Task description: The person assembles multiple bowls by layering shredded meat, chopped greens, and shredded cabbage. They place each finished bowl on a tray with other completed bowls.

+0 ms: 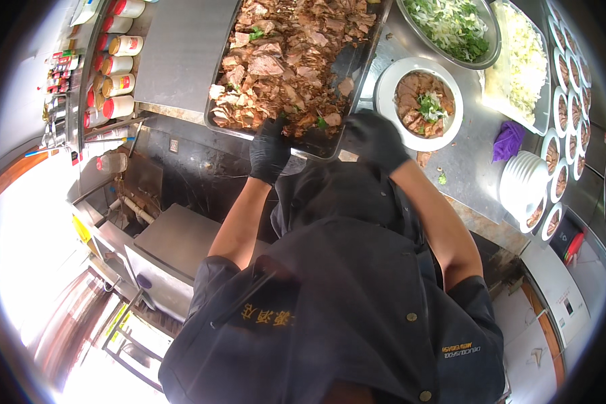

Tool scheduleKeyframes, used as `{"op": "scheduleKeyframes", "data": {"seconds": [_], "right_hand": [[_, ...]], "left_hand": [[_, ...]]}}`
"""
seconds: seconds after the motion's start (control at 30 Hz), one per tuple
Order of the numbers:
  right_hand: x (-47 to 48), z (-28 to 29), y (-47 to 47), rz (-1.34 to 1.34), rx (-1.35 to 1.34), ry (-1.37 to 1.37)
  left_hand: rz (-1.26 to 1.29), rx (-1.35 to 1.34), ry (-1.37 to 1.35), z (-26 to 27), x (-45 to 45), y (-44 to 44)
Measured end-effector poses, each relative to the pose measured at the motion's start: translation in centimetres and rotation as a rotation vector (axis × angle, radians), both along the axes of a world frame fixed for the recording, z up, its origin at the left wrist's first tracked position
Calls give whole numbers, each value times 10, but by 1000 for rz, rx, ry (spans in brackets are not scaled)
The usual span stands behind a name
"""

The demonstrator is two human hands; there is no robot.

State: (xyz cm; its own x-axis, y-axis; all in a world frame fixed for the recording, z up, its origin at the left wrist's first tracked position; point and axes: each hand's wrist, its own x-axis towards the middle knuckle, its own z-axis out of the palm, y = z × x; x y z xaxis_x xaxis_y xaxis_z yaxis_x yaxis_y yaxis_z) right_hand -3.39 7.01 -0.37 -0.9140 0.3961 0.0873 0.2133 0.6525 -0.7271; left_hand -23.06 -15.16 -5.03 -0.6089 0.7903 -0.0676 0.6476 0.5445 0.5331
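Note:
A deep metal tray holds a heap of sliced cooked meat with bits of green herb. My left hand, in a black glove, is at the tray's near edge, its fingertips by the meat; its grip is unclear. My right hand, also black-gloved and blurred, is between the tray's near right corner and a white bowl; what it holds, if anything, cannot be told. Inside that bowl lie meat slices topped with chopped green and white vegetables.
Beyond the bowl stand a steel bowl of chopped greens and a clear container of chopped pale vegetable. At right are a purple cloth, stacked white dishes and several filled bowls. Lidded jars line the left shelf.

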Motion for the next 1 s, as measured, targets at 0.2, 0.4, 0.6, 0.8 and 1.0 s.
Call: {"op": "scheduleKeyframes", "data": {"seconds": [0.2,0.4,0.6,0.8,1.0], "right_hand": [[-83,-53,-41,199,160,-126],[-66,-42,-33,112,82,-177],[-30,-48,-23,107,61,-115],[-13,-54,-20,83,-12,-77],[-10,-54,-18,18,-68,-49]], "left_hand": [[-73,2,29,7,-4,-1],[-235,-116,114,7,-8,7],[-439,-200,415,-4,8,26],[-408,-399,199,8,20,35],[-405,-239,68,-2,2,30]]}}
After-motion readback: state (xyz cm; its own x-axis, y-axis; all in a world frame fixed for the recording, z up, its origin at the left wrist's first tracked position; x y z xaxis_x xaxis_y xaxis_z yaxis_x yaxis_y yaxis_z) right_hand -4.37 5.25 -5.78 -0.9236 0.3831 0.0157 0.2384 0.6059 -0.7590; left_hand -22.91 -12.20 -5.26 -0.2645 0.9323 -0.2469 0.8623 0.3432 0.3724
